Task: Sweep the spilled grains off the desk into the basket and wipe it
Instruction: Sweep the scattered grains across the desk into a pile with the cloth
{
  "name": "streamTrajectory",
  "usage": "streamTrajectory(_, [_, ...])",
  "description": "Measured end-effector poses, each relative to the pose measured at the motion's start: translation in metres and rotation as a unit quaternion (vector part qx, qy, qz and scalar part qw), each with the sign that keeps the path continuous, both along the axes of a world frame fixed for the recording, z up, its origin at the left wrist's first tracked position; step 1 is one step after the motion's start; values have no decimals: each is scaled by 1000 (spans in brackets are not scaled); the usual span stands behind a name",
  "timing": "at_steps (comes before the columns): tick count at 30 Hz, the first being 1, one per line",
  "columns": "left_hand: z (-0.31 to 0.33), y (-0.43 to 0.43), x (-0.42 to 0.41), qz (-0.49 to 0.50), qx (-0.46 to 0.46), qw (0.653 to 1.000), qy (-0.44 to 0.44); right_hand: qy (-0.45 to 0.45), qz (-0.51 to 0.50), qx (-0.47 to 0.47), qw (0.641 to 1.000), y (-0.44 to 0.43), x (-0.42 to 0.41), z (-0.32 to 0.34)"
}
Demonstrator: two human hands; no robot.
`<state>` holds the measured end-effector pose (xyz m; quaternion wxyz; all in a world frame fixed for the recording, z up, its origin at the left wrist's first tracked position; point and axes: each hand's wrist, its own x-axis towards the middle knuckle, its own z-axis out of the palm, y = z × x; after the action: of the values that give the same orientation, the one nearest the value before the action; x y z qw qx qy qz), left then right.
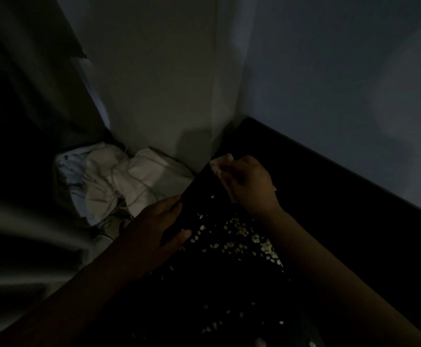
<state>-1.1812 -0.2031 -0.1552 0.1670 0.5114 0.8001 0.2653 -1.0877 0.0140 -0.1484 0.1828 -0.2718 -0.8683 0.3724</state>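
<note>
Sweeping step, seemingly: right hand [252,189] grips cloth [220,162], left hand [154,229] rests flat at desk [304,171] edge; next, push grains [237,236] left into basket [63,167].

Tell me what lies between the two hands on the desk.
Head view: dark desk with a few scattered pale grains, between the left hand at its edge and the right hand gripping a pale cloth.

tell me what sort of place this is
Probably a dim corner of a room at home: a dark desk against pale walls, a curtain on the left, white cloth heaped low beside the desk. Grains lie scattered on it; the right hand grips a pale wad.
</note>
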Motion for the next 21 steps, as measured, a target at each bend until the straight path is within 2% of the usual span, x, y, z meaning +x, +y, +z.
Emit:
streamTrajectory(2, [1,-8,0,-1,-30,999,-16,-14,14,2,1000,-9,10,-5])
streamTrajectory(8, [-2,-31,4,12,-51,998,-19,-17,178,-38,983,-36,66,0])
streamTrajectory(10, [0,-39,3,20,-67,997,-32,-7,170,-48,984,-35,70,7])
streamTrajectory(14, [1,-48,5,43,-93,993,-55,45,80,-19,996,-28,33,17])
streamTrajectory(18, [-1,-55,10,49,-78,995,-46,15,117,12,993,-45,-4,-5])
streamTrajectory(21, [0,-63,13,57,-75,994,-46,-1,131,18,991,-61,18,-12])
